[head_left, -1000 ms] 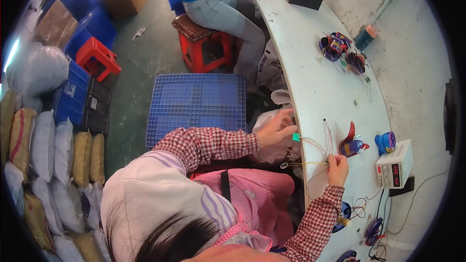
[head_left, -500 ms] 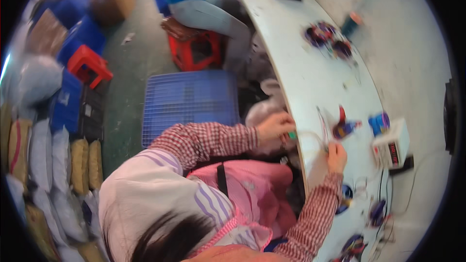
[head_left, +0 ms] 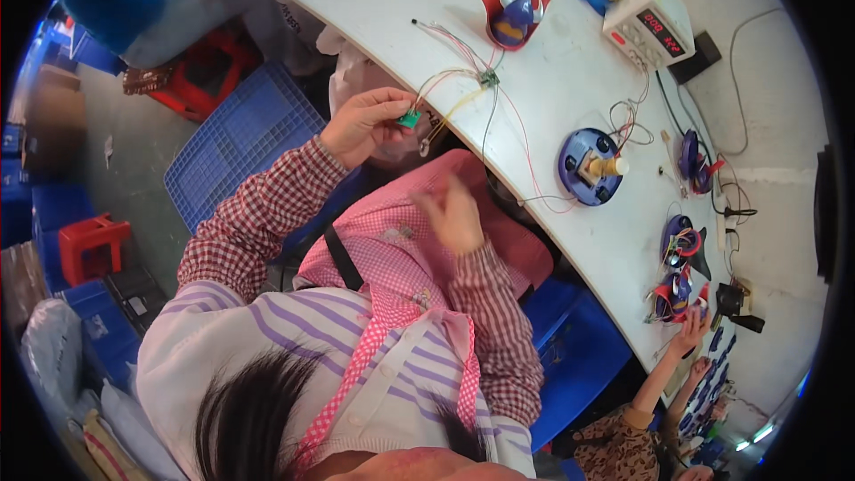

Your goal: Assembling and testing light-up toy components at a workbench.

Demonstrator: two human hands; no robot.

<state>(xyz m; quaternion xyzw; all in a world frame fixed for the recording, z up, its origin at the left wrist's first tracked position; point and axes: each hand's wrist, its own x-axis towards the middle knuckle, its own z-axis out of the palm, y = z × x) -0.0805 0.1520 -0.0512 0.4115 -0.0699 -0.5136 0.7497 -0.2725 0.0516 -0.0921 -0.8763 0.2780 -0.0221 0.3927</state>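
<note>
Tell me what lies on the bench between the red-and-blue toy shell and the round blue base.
In the head view, between the toy shell and the round blue base: only bare white bench, crossed by thin wires.

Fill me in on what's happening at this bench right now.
A person in a checked shirt and pink apron sits at a curved white workbench. Their left hand pinches a small green circuit board whose thin wires trail onto the bench. Their right hand is blurred, raised over the lap and holding nothing visible. On the bench lie a red-and-blue toy shell, a round blue base and a white power supply.
</note>
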